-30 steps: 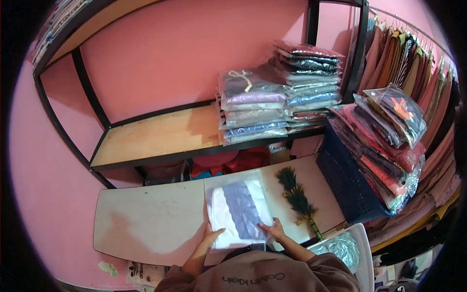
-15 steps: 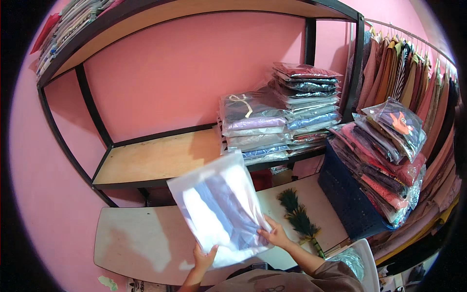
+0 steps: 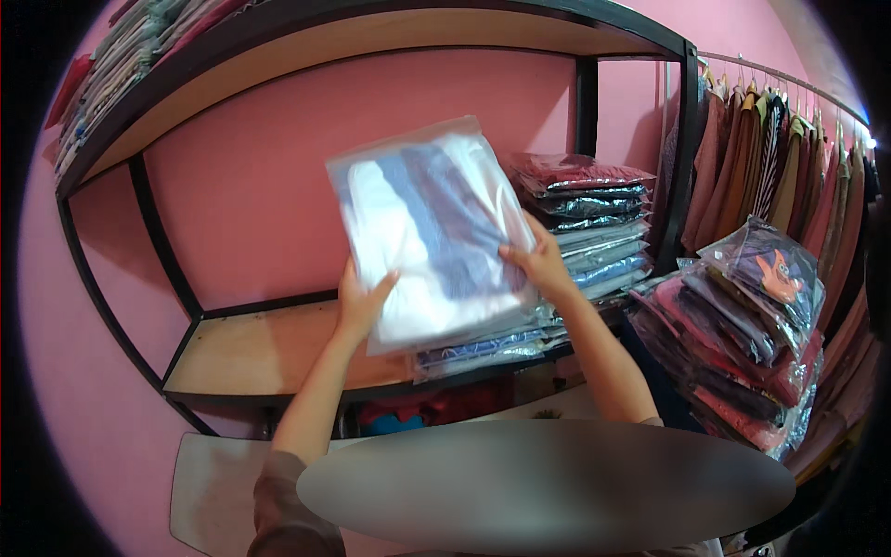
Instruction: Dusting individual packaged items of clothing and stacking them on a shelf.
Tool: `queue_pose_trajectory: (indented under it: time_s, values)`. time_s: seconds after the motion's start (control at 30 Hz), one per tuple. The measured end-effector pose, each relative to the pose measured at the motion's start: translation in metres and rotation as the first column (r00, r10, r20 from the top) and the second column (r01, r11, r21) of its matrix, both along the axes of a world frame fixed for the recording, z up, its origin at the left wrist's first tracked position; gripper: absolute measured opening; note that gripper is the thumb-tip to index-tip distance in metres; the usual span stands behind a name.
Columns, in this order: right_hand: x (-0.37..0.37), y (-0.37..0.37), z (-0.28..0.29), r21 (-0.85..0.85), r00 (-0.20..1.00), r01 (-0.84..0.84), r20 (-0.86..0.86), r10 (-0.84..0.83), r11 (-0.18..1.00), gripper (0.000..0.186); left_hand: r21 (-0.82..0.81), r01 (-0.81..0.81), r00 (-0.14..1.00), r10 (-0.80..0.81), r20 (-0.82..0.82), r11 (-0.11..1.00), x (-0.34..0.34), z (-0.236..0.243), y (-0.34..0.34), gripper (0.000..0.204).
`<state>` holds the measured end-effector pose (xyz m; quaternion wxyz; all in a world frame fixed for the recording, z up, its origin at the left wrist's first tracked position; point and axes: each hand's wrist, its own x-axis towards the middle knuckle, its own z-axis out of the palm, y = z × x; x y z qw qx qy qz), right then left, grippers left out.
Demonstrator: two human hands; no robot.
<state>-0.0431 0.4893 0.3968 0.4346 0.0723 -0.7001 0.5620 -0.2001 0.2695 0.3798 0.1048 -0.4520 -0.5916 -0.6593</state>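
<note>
A clear plastic bag with a folded blue and white garment (image 3: 436,223) inside is held up in front of the shelf, tilted slightly. My left hand (image 3: 364,302) grips its lower left edge, thumb across the front. On the right edge, my right hand (image 3: 543,260) pinches it the same way, thumb on the front and fingers behind. Behind the bag, partly covered by it, stand stacks of bagged folded clothes (image 3: 603,227) on the right part of the wooden shelf (image 3: 251,357).
At the right, a blue basket (image 3: 654,357) is heaped with bagged clothes (image 3: 742,325). Hangers with garments (image 3: 770,139) line a rail behind it. Black posts (image 3: 682,158) frame the shelf, and folded clothes (image 3: 139,74) lie on the upper board. Below is a white table (image 3: 213,483).
Both hands have raised the bagged garment from above the white table up to the shelf, so it now covers part of the stacks. My arms are stretched further forward.
</note>
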Motion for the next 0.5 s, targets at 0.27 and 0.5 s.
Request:
queue_pose_trajectory:
  time_s: [0.27,0.5]
  values:
    - [-0.03,0.055,-0.008,0.663,0.516,0.578,0.155,-0.842,0.476,0.045,-0.241,0.097,0.783,0.075,0.617,0.966,-0.116,-0.025,0.109,0.063]
    - [-0.023,0.074,-0.042,0.682,0.534,0.649,-0.092,-0.841,0.338,0.027,-0.336,-0.001,0.828,0.189,0.528,0.942,-0.108,-0.05,0.133,0.064]
